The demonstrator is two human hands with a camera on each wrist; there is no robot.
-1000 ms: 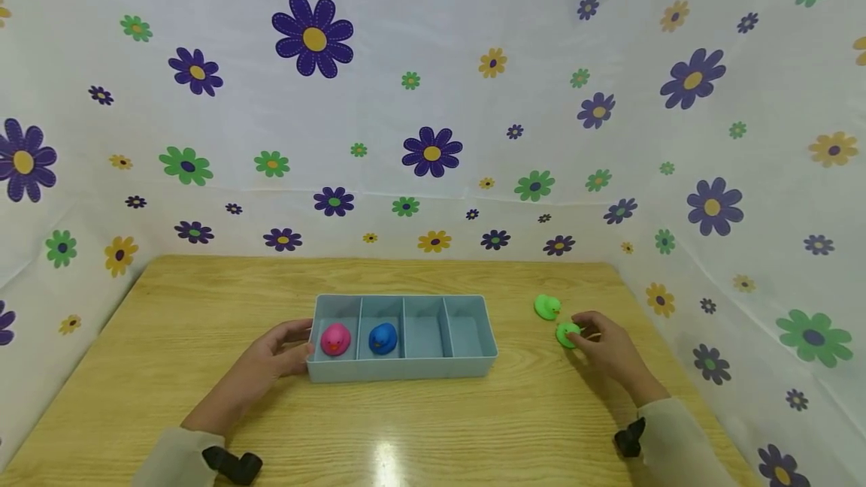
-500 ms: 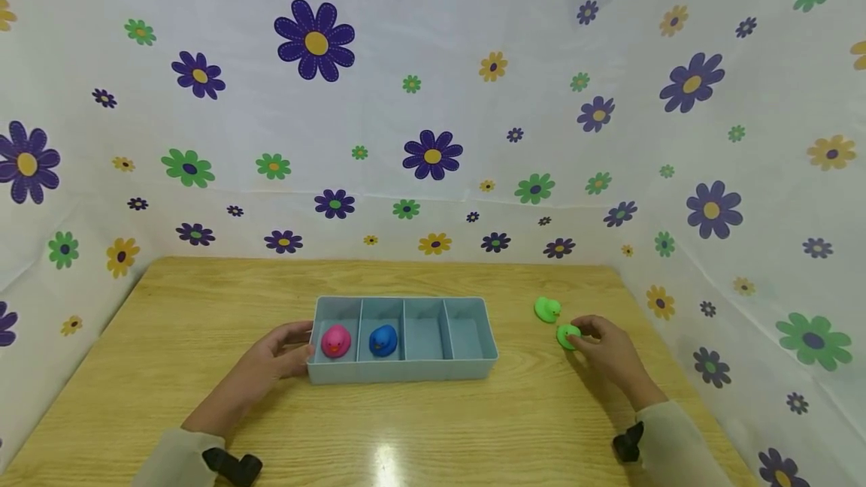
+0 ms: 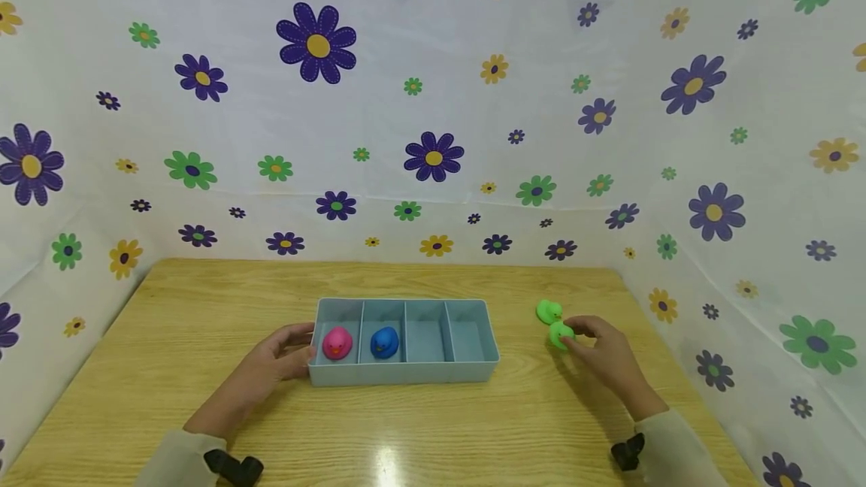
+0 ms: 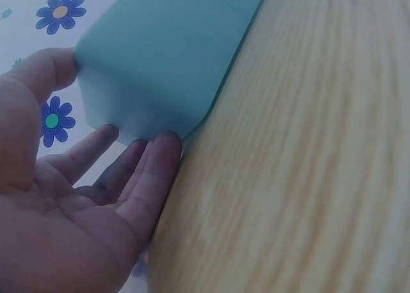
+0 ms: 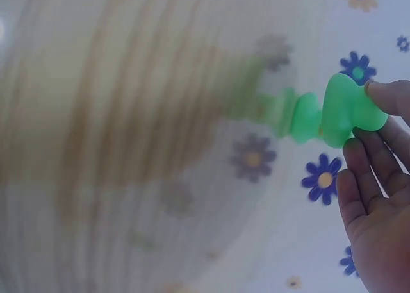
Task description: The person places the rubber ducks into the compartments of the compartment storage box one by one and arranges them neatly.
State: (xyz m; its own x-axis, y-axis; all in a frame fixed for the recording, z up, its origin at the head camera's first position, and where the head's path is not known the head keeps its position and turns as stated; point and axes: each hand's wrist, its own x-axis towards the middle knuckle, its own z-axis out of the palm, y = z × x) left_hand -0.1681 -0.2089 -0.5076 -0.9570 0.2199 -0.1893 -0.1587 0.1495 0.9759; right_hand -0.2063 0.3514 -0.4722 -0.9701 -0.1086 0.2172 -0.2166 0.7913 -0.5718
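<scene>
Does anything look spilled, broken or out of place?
Nothing stands out: no spill or damage shows. The pink duck and blue duck sit inside the tray; the far green duck rests on the table, and the right hand holds the near green duck.

The left sleeve (image 3: 181, 458) is pale cream, plain and loose; the right sleeve (image 3: 679, 449) matches; the left camera (image 3: 233, 467), black with a stubby rounded end, sits on the inner side; the right camera (image 3: 627, 452) (also black) looks blockier; left hand (image 3: 274, 355) and right hand (image 3: 609, 358) are bare.
</scene>
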